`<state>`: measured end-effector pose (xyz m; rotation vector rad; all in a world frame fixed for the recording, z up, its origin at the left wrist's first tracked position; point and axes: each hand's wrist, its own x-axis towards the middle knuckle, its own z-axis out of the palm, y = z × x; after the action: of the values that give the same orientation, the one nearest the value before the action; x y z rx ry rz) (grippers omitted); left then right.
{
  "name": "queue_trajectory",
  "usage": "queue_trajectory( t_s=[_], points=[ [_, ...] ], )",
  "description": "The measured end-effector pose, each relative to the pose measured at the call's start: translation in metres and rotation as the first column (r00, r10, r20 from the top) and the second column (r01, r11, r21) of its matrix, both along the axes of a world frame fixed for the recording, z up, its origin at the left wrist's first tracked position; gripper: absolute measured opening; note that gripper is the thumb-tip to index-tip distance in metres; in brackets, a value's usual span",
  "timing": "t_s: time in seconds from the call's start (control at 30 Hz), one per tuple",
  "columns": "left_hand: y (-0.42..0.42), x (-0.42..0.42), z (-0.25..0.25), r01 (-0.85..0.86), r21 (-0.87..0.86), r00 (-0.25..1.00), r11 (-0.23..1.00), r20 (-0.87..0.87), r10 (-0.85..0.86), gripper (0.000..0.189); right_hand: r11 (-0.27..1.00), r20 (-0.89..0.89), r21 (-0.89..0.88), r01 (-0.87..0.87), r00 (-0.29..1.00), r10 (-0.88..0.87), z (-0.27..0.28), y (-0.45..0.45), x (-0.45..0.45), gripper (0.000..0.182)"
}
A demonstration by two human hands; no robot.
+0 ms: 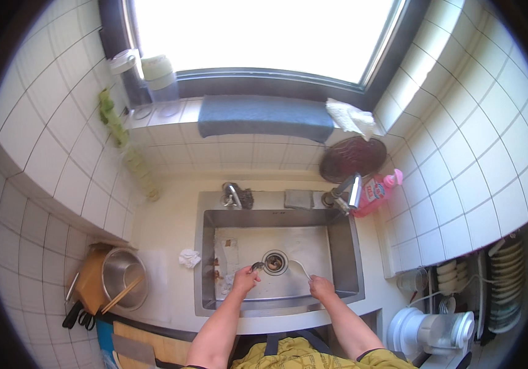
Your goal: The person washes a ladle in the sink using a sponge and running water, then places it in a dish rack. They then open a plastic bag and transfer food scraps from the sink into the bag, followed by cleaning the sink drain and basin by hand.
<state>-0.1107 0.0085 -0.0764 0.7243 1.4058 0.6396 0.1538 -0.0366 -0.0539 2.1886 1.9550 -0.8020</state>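
Both of my hands reach into a stainless steel sink (310,240). My left hand (245,280) grips a small dark object (258,266), too small to identify, just left of the drain. My right hand (321,287) holds the handle of a white utensil (301,267), whose other end is near the drain's right edge. Dark and brownish scraps lie in the round drain opening (275,262). Along the sink's left side are a translucent sheet (229,244) and several brown scraps (217,275).
A faucet (337,198) and a pink soap bottle (377,193) stand behind the sink at right. Crumpled white paper (189,258) lies left of it. Farther left is a steel bowl (125,263) with chopsticks (123,294). Stacked dishes (506,281) stand at right.
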Motion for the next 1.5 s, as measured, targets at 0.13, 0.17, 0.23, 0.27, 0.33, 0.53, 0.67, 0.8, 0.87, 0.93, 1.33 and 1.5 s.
queue_trajectory(
  t_s=[0.13,0.17,0.23,0.27,0.33,0.53,0.67,0.8,0.87,0.93,1.33,1.5],
  points=[
    [0.002,-0.003,0.003,0.262,0.269,0.916,0.927,-0.37,-0.151,0.018,0.991,0.021,0.087,0.104,0.994,-0.106,0.028,0.001,-0.003,0.018],
    [0.002,0.0,0.011,0.312,0.291,0.871,0.904,-0.468,-0.15,0.019,0.985,0.018,0.131,0.113,0.993,-0.117,0.033,0.001,0.002,0.018],
    [-0.002,-0.002,0.017,0.383,0.316,0.806,0.868,-0.573,-0.147,0.017,0.974,-0.025,0.193,0.119,0.993,-0.117,0.057,0.007,0.001,0.021],
    [-0.006,-0.004,0.015,0.417,0.356,0.774,0.836,-0.621,-0.122,0.017,0.961,-0.065,0.246,0.123,0.992,-0.111,0.067,0.01,0.0,0.021],
    [-0.016,-0.007,0.007,0.473,0.37,0.715,0.799,-0.692,-0.103,0.016,0.915,-0.158,0.381,0.132,0.984,-0.076,0.086,0.016,-0.003,0.022],
    [-0.041,-0.017,-0.007,0.538,0.284,0.574,0.794,-0.813,-0.098,0.015,0.884,-0.257,0.44,0.157,0.965,-0.044,0.102,0.029,-0.018,0.021],
    [-0.051,-0.012,-0.016,0.517,0.308,0.633,0.799,-0.765,-0.115,0.016,0.99,0.09,-0.052,0.131,0.988,-0.126,0.026,0.009,0.02,0.02],
    [-0.059,-0.016,0.005,0.513,0.384,0.673,0.768,-0.735,-0.083,0.016,0.992,-0.093,0.085,0.093,0.992,-0.085,0.066,0.012,0.012,0.021],
    [-0.058,-0.014,0.01,0.531,0.388,0.65,0.754,-0.757,-0.067,0.015,0.946,-0.217,0.312,0.087,0.976,-0.018,0.096,0.021,0.009,0.023],
    [-0.061,-0.014,0.012,0.538,0.41,0.625,0.737,-0.78,-0.023,0.015,0.821,-0.314,0.559,0.113,0.946,0.084,0.112,0.023,0.001,0.026],
    [-0.068,0.0,0.041,0.587,0.448,0.505,0.674,-0.853,0.128,0.024,0.995,-0.135,0.079,0.055,0.99,-0.044,0.07,0.009,0.016,0.029],
    [-0.073,-0.014,0.033,0.558,0.433,0.502,0.707,-0.855,0.128,0.025,0.809,-0.455,0.568,0.149,0.876,0.158,0.172,0.028,-0.012,0.034]
  ],
)
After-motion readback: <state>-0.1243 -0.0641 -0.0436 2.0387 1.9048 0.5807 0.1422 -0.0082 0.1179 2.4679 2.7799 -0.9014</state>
